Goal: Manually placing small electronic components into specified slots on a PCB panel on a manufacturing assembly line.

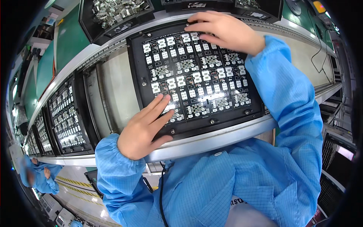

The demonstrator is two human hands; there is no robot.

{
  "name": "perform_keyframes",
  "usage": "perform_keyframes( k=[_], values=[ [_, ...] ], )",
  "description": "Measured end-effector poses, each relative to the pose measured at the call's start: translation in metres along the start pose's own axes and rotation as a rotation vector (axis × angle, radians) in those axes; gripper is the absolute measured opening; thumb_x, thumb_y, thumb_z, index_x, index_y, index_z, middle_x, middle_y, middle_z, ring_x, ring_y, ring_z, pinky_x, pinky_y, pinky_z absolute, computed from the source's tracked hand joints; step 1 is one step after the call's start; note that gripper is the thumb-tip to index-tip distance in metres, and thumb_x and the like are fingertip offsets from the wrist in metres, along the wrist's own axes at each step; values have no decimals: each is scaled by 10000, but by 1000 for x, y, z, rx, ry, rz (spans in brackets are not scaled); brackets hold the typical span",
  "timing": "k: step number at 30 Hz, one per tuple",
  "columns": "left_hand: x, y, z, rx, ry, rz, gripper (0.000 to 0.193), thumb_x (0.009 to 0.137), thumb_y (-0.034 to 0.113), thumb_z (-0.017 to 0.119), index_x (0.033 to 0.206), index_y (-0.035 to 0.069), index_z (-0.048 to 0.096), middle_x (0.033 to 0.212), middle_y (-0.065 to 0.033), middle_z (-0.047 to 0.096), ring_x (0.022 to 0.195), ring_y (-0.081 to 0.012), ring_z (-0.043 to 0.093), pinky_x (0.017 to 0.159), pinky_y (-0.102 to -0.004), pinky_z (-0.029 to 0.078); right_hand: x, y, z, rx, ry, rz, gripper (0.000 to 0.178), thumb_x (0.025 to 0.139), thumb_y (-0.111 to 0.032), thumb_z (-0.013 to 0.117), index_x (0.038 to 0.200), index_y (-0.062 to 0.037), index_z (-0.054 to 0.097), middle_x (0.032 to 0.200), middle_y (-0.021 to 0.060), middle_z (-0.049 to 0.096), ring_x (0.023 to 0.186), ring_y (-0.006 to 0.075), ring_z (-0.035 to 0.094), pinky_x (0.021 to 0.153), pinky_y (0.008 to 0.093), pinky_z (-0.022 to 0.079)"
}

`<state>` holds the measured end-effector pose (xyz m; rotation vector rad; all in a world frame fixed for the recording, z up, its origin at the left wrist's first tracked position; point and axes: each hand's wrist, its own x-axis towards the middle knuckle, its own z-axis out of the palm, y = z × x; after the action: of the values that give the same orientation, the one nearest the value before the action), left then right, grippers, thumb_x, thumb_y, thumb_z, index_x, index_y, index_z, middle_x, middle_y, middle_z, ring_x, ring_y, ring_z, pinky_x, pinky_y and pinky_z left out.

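Note:
A black carrier tray (pixel 230 122) with a panel of circuit boards (pixel 196 77) lies across the conveyor before me. White connectors and small chips fill the panel in rows. My left hand (pixel 145 126) rests over the tray's near left corner, fingers stretched out, with the fingertips on or just above the white parts there. At the far edge, my right hand (pixel 223 32) reaches over the panel with its fingers apart, the fingertips by the tray's rim and the top row of parts. Neither hand shows anything held. What lies beneath the right palm is hidden.
Metal conveyor rails (pixel 211 138) run along both sides of the tray. Further trays (pixel 67 117) of boards stand on the line at left. A black bin (pixel 119 15) of small metal parts sits beyond the far rail. Another person (pixel 41 176) in blue is at lower left.

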<state>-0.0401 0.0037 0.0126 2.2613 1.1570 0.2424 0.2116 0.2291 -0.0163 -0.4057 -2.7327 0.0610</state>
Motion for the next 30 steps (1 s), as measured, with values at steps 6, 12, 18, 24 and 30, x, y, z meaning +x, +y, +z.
perform_keyframes(
  k=[6, 12, 18, 24, 30],
  values=[
    [0, -12, -1, 227, 30, 125, 488, 642, 230, 757, 1053, -1, 629, 1281, -175, 530, 1202, -316, 512, 914, -372, 484, -37, -96, -17, 711, -345, -93, 285, 811, -311, 674, 919, -77, 552, 839, 85, 522, 757, 290, 556, 642, 383, 479],
    [17, -22, 3, 468, 148, 303, 403, 611, 306, 730, 893, 33, 640, 1076, -143, 641, 1001, -258, 636, 712, -329, 535, -46, -97, -10, 694, -414, -189, 267, 776, -272, 677, 877, -76, 526, 847, 77, 486, 828, 264, 528, 639, 370, 498],
    [36, -18, -8, 323, 138, 275, 451, 579, 341, 720, 893, 27, 642, 1033, -108, 649, 958, -249, 633, 749, -351, 515, -50, -85, 2, 695, -354, -318, 167, 835, -207, 634, 861, -62, 557, 787, 78, 509, 734, 263, 561, 610, 367, 505],
    [39, -35, -15, 294, 501, -145, 477, 681, 102, 748, 1138, 63, 616, 1233, -106, 559, 1199, -346, 456, 995, -442, 378, -75, -63, -59, 821, -351, 29, 268, 762, -222, 730, 927, -68, 585, 859, 82, 577, 754, 297, 577, 619, 377, 481],
    [60, -49, -10, 300, 497, -190, 527, 750, 66, 691, 1250, 63, 523, 1343, -123, 450, 1284, -378, 354, 1048, -451, 321, -121, -64, -59, 786, -518, 168, 283, 748, -177, 717, 978, -70, 592, 915, 94, 555, 826, 314, 548, 690, 393, 464]
  ],
)
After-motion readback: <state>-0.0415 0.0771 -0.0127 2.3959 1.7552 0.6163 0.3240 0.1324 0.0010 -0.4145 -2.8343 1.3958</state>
